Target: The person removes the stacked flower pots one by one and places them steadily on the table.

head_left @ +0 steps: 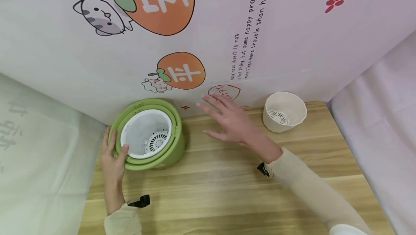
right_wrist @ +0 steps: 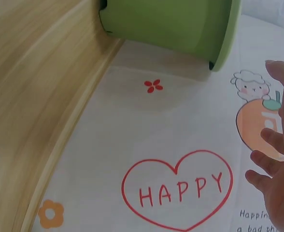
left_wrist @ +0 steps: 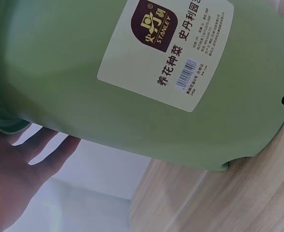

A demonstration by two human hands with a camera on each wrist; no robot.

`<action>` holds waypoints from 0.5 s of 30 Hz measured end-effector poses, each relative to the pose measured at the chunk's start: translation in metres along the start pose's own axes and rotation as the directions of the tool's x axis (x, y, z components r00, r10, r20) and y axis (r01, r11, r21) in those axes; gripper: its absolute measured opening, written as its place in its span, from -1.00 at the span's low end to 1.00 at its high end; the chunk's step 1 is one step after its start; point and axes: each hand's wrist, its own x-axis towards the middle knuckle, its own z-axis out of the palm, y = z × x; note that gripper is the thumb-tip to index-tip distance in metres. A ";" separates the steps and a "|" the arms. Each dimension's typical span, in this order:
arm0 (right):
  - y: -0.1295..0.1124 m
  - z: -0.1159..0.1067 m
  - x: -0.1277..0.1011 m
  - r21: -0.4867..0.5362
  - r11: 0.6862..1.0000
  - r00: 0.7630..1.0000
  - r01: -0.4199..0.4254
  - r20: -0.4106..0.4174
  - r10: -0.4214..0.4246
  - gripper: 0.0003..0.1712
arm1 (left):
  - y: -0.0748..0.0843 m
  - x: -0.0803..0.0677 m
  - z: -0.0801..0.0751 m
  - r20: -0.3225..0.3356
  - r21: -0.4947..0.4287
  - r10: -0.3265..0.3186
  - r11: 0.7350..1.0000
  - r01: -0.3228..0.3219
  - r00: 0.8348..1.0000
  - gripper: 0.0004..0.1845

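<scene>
Nearest the head camera, two pale sleeves are reaching up from the lower edge onto the wooden surface (head_left: 227, 191). Starting at the left, the left hand (head_left: 112, 159) is grasping the rim of the green pot (head_left: 169, 155), thumb curling over the near lip and fingers wrapping the outer edge. That pot is lying tilted toward the camera, its mouth facing up and toward the person and its base toward the printed backdrop (head_left: 227, 29); its axis is running from the person's side up toward that backdrop. Inside it a white inner pot (head_left: 143, 130) is sitting nested, its slotted drain showing at the bottom.

Only the left wrist view is showing the green pot's (left_wrist: 84, 87) outer wall, where a cream label (left_wrist: 168, 53) with a brown logo and a barcode is sticking; the left hand (left_wrist: 16, 179) is appearing below it at the frame's edge.

Further right, the right hand (head_left: 227, 119) is hovering released, fingers spread and straight, holding nothing, between the green pot and a cream pot (head_left: 285, 112) standing upright just to its right, apart from it. The right wrist view alone is showing the red heart reading HAPPY (right_wrist: 177, 189) on the backdrop, with the green pot's (right_wrist: 171, 24) base and rim beyond the right hand (right_wrist: 277, 159).
</scene>
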 end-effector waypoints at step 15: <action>-0.023 0.014 0.024 0.015 0.999 0.998 0.037 0.052 -0.038 -0.03 | 0.000 -0.003 -0.001 0.001 0.010 -0.036 0.999 0.036 0.999 -0.21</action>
